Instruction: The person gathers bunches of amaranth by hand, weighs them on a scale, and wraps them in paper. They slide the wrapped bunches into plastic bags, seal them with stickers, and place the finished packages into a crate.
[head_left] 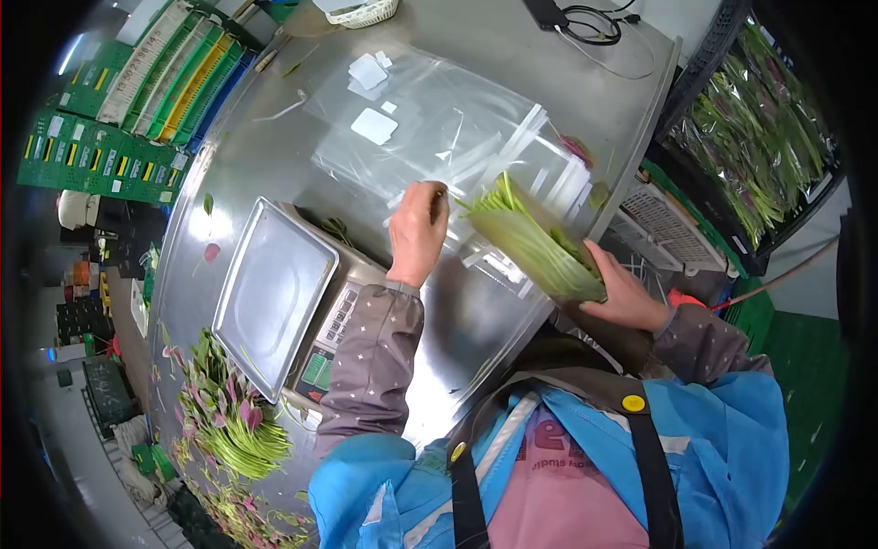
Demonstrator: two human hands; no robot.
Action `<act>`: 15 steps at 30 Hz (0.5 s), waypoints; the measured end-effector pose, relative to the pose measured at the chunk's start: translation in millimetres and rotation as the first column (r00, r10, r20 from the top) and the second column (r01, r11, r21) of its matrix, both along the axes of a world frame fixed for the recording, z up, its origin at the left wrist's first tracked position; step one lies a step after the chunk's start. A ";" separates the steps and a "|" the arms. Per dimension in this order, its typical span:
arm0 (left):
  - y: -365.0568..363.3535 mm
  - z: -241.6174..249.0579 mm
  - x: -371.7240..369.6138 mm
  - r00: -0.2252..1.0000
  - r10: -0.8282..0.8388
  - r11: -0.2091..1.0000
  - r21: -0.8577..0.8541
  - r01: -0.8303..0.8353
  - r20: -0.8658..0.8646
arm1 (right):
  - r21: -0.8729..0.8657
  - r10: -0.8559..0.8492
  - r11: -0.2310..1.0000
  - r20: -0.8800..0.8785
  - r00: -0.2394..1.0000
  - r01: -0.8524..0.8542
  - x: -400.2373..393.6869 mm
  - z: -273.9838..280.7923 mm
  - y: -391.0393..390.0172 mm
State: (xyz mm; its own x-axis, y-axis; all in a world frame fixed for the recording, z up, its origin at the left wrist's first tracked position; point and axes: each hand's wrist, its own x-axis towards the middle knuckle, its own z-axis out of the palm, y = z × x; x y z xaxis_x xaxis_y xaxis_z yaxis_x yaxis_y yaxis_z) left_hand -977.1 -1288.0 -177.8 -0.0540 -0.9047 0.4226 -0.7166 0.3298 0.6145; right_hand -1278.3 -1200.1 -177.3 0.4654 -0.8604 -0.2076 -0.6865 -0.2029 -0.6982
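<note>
My right hand [626, 291] is wrapped round the lower end of a clear plastic bag of leafy greens [540, 242]. The bag is tilted, with green stems poking from its upper left end. My left hand [419, 231] is closed just left of those stems, its fingertips curled together; what they hold, if anything, is hidden. Beneath both hands a stack of flat clear plastic bags [457, 114] lies on the metal table [274, 119]. Left of my left forearm stands a weighing scale [274, 293] with a bare metal pan.
A pile of loose green and purple greens [229, 412] lies beside the scale. White labels [374, 126] rest on the flat bags. At the right, a black crate [695, 69] holds bagged greens. Green crates [101, 156] are stacked at the left; a black device with cables [549, 14] sits at the far edge.
</note>
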 end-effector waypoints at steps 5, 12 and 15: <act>19.0 -8.5 -55.4 0.921 -0.295 0.945 -0.061 0.320 0.256 | 0.093 -0.048 0.994 -0.024 0.999 0.050 20.0 2.9 -8.5; 96.8 -36.6 -32.1 0.912 0.172 0.985 -0.046 -0.167 0.372 | 0.241 -0.117 0.969 0.224 0.968 0.061 32.1 -0.2 -23.7; 84.2 -97.0 -19.8 0.614 0.443 0.896 0.351 -0.273 -0.654 | 0.388 -0.021 0.915 0.315 0.949 -0.109 58.4 9.7 -35.7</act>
State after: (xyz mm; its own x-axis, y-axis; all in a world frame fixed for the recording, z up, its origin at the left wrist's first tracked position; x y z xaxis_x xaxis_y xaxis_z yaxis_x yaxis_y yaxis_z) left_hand -996.9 -1203.8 -274.8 0.5269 -0.8500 0.0015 -0.0746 -0.0445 0.9962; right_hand -1219.9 -1235.8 -167.7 0.5966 -0.7138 -0.3668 -0.4220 0.1097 -0.8999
